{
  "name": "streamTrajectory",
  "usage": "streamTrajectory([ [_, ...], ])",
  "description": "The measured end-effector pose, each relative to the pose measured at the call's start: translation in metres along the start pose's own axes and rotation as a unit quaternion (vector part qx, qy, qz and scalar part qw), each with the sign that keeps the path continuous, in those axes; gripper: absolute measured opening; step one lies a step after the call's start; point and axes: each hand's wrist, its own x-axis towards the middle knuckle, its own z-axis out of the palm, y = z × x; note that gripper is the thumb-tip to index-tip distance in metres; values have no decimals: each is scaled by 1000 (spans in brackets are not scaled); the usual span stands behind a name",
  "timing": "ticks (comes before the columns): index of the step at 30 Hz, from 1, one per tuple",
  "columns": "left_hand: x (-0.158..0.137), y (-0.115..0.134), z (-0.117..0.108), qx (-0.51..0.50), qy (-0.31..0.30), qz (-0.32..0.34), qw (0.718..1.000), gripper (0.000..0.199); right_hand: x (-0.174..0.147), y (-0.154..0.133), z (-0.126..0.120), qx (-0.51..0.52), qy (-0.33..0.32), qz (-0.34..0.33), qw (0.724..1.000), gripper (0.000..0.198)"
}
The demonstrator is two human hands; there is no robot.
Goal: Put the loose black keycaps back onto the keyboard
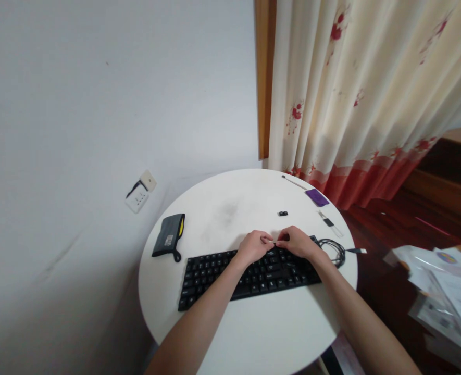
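A black keyboard (214,276) lies across the white round table, under both my forearms. At its back edge, my left hand (254,246) has its fingers closed in a pinch. Close beside it, my right hand (296,241) is also pinched, its fingertips nearly meeting those of the left. Whatever is between the fingertips is too small to make out. Behind the hands sit a couple of small black pieces (283,213) that look like keycaps. The keyboard's coiled cable (337,255) rests to the right of my right hand, with its USB plug near the table edge.
On the table's left stands a grey pouch (168,237) with a loop. Along the right rim lie a thin brush (294,182), a purple cloth (316,198) and a wire tool with a black handle (328,222). A wall socket (137,198) and curtain (332,104) are behind.
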Motion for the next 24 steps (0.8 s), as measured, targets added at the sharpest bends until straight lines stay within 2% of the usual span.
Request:
streamTrajectory([
  [6,-1,-1,-1,-6,-8,2,1000,25,-2,0,3,12,14,-1,1000,15],
  [10,7,7,-9,-16,-37,19,999,27,-4,-1,-5,73,26,-32,996,19],
  [13,24,17,-20,15,-27,42,999,30,2,4,-24,97,91,-25,991,22],
  [16,51,26,-25,83,7,32,996,29,15,14,-44,20,156,33,987,20],
  [19,80,32,-16,157,34,22,987,37,32,24,-52,-79,162,83,980,23],
  [21,96,36,-4,169,44,25,984,42,44,27,-49,-106,154,88,978,30],
  [24,110,41,17,171,65,32,983,37,59,28,-42,-125,134,73,980,38],
])
